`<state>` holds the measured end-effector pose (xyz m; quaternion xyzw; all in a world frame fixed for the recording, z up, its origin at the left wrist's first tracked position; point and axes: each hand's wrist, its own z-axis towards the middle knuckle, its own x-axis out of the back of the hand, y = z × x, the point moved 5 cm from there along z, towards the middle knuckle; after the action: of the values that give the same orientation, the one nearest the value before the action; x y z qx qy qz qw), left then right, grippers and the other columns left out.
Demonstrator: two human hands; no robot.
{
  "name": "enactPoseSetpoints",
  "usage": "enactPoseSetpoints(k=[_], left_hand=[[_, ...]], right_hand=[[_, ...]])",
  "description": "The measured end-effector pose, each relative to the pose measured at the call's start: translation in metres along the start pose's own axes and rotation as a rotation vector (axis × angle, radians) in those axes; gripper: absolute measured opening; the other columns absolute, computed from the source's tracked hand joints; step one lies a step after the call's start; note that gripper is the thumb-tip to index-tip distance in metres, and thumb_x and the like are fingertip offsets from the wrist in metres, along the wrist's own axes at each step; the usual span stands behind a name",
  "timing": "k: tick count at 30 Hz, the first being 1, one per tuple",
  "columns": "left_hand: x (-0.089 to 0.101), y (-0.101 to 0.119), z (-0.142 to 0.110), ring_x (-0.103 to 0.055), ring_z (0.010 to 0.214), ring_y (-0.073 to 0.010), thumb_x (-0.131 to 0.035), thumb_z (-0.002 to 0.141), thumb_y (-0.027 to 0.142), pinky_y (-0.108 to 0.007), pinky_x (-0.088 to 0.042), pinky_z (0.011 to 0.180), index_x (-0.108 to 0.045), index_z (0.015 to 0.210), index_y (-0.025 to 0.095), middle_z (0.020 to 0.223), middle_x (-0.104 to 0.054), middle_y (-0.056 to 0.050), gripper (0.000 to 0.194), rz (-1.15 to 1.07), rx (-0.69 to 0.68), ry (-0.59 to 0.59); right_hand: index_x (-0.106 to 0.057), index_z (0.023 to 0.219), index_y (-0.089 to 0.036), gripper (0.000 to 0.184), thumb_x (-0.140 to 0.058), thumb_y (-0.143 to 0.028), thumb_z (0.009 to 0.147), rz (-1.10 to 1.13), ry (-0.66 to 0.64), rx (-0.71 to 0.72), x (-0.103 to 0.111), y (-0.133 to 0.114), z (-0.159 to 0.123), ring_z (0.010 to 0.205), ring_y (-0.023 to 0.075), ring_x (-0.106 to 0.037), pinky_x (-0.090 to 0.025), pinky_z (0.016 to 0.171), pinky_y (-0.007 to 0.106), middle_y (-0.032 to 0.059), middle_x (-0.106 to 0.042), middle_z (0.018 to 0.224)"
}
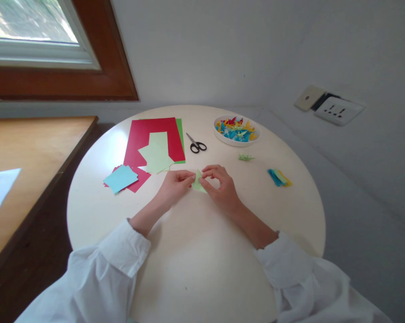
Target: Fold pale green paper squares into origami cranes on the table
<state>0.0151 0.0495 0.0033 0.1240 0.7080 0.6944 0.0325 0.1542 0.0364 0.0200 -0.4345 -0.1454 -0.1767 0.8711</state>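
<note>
Between my two hands, over the middle of the round white table (195, 269), is a small folded piece of pale green paper (198, 183). My left hand (177, 185) pinches its left edge between thumb and forefinger. On the other side, the thumb and fingertips of my right hand (220, 185) close on its right edge, with a gap showing inside the curled fingers. The paper comes to a point at the top and widens downward. Its exact folds are too small to make out.
Black-handled scissors (197, 146) lie beyond my hands, beside red sheets (135, 134) topped with pale green paper (158, 148). Light blue squares (120, 178) are at left. At right are a white dish (237, 142) of folded paper cranes, small green folded pieces (246, 157) and coloured papers (279, 177).
</note>
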Motion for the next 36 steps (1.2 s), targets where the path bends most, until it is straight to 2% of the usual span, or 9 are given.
enactPoseSetpoints(k=[4,9,13,21,26,36], left_hand=[[0.001,0.001,0.000,-0.040,0.055,-0.0093,-0.057,0.072,0.036,-0.022,-0.029,0.050,-0.065,0.067,0.014,0.057,-0.051,0.002,0.025,0.030,0.000,0.018],[-0.002,0.003,-0.002,-0.048,0.058,-0.0106,-0.062,0.071,0.040,-0.023,-0.035,0.053,-0.068,0.078,0.013,0.066,-0.061,-0.001,0.029,0.042,-0.052,-0.019],[0.000,0.004,-0.003,-0.054,0.062,-0.0123,-0.070,0.065,0.035,-0.024,-0.041,0.056,-0.068,0.091,0.013,0.074,-0.066,-0.004,0.034,0.045,-0.108,0.053],[0.000,0.012,-0.004,-0.052,0.058,-0.0107,-0.064,0.071,0.032,-0.023,-0.040,0.053,-0.068,0.084,0.015,0.068,-0.065,-0.002,0.022,0.153,-0.166,0.074],[0.000,0.011,-0.004,-0.051,0.058,-0.0112,-0.060,0.074,0.032,-0.023,-0.040,0.054,-0.068,0.088,0.015,0.071,-0.066,-0.003,0.024,0.263,-0.181,0.080],[0.000,0.011,-0.004,-0.049,0.056,-0.0107,-0.058,0.074,0.029,-0.023,-0.038,0.054,-0.067,0.084,0.016,0.066,-0.063,0.000,0.019,0.335,-0.206,0.090]], right_hand=[[-0.059,0.073,-0.021,0.003,-0.058,-0.023,0.074,0.060,-0.014,-0.098,-0.001,0.004,0.000,0.081,0.0178,-0.057,-0.046,0.066,0.030,0.0045,-0.064,0.084],[-0.059,0.071,-0.020,0.008,-0.058,-0.028,0.072,0.145,0.011,-0.224,-0.001,0.011,0.000,0.075,0.0164,-0.058,-0.045,0.064,0.030,0.0030,-0.064,0.078],[-0.059,0.070,-0.019,0.010,-0.058,-0.029,0.072,0.185,0.004,-0.289,-0.002,0.013,0.000,0.072,0.0157,-0.058,-0.045,0.064,0.029,0.0018,-0.064,0.075],[-0.061,0.079,-0.019,0.017,-0.064,-0.033,0.070,0.300,0.011,-0.333,-0.003,0.015,-0.001,0.077,0.0154,-0.060,-0.048,0.067,0.029,0.0026,-0.064,0.082],[-0.063,0.089,-0.021,0.021,-0.065,-0.030,0.071,0.345,0.009,-0.285,-0.002,0.013,0.000,0.082,0.0147,-0.062,-0.050,0.072,0.029,0.0042,-0.066,0.095],[-0.065,0.077,-0.019,0.014,-0.067,-0.029,0.068,0.358,0.020,-0.318,-0.001,0.013,0.001,0.067,0.0139,-0.061,-0.052,0.066,0.028,0.0026,-0.067,0.076]])
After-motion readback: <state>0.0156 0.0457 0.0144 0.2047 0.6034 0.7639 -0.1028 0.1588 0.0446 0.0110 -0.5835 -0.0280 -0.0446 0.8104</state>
